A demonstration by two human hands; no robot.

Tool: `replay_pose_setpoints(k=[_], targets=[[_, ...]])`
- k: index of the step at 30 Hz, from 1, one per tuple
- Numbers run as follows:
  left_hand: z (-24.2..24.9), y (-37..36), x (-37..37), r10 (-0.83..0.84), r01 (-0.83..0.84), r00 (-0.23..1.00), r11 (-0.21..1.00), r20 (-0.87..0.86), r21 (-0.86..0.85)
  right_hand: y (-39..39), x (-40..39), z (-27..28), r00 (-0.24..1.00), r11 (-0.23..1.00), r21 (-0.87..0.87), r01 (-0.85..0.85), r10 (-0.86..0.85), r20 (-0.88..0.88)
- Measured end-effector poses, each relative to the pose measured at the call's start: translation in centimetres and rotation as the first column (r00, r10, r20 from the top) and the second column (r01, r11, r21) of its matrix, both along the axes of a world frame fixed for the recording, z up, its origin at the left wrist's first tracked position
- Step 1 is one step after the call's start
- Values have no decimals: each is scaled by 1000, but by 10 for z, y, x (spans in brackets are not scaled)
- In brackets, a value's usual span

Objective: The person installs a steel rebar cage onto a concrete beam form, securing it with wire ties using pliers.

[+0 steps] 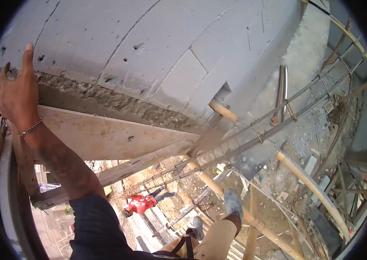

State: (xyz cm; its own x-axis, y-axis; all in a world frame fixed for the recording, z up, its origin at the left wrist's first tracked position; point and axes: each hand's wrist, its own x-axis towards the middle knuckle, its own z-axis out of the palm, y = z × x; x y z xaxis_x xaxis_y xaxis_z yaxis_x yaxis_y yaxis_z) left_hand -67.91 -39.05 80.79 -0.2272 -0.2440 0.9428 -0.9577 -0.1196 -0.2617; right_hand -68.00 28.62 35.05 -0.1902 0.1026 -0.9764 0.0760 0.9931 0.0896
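Observation:
My left hand [18, 93] is raised at the far left, its fingers apart, with nothing seen in it. It is beside the rough mortar edge at the foot of the block wall [149, 52], near the end of a wooden board [105, 134]. Whether the palm touches the wall or the wood cannot be made out. A chain is round the wrist. Below the forearm runs a wooden beam [144, 164]. My right hand is not in view.
My boots stand high on bamboo poles [274, 238]. A steel rebar cage [253, 136] crosses the middle. Far below is a person in a red shirt [141, 203]. Another bamboo pole [313, 190] slants at the right; a short one [224, 112] pokes from a wall hole.

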Motion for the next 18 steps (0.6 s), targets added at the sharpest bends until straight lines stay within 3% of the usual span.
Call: replay_pose_setpoints(k=[1,3,5,6,7,9,15,18], targets=[[1,-31,22,127,-126,990,992,54,-21,21,10,15,1000,999,46,16,-16,14],[9,-47,45,266,-198,883,958,387,-206,37,15,30,999,995,91,43,-46,25],[-23,4,-4,-107,139,965,983,239,-122,50,19,44,997,991,121,56,-61,37],[-17,-9,14,-124,152,963,983,238,-100,50,22,48,996,989,132,72,-78,41],[-5,-37,46,128,-112,972,990,197,-90,53,25,56,996,986,149,75,-83,45],[-2,-45,50,368,-362,917,930,151,-67,58,33,67,995,981,182,73,-84,52],[-2,-55,70,303,-251,920,942,247,-221,53,43,77,990,969,248,-4,-32,140],[-7,-51,63,228,-169,945,954,236,-246,24,21,60,962,947,262,-188,124,242]])
